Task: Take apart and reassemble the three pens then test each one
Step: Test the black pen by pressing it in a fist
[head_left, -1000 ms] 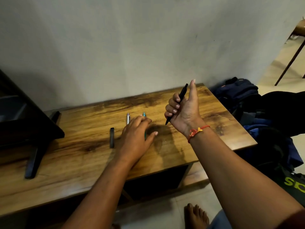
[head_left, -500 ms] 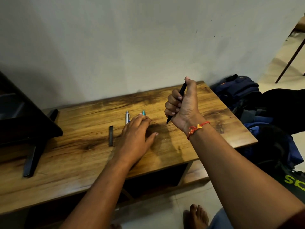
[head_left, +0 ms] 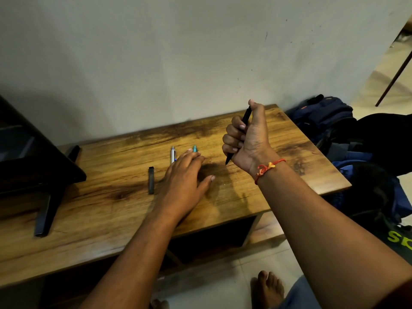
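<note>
Through the head camera we are looking down at a wooden bench (head_left: 289, 175) set against a plain wall. Our right hand (head_left: 247, 139) is raised above the bench and curling all its fingers round the black pen (head_left: 246, 117), which is standing nearly upright with its point down, while the thumb is pressing on its top end. A red thread bracelet (head_left: 266, 168) is circling that wrist. Our left hand (head_left: 185, 175) is lying palm down on the bench with its fingers straight and gripping nothing. Its fingertips are covering the near ends of the silver pen (head_left: 172, 154) and the teal pen (head_left: 194, 148), whose far ends are poking out beyond them. Just left of that hand a short black pen part (head_left: 151, 180) is lying alone on the wood. A dark stand (head_left: 44, 215) is occupying the bench's left end, bags (head_left: 323, 117) are piling up on the floor to the right, and a bare foot (head_left: 267, 288) is resting on the tiles below.
</note>
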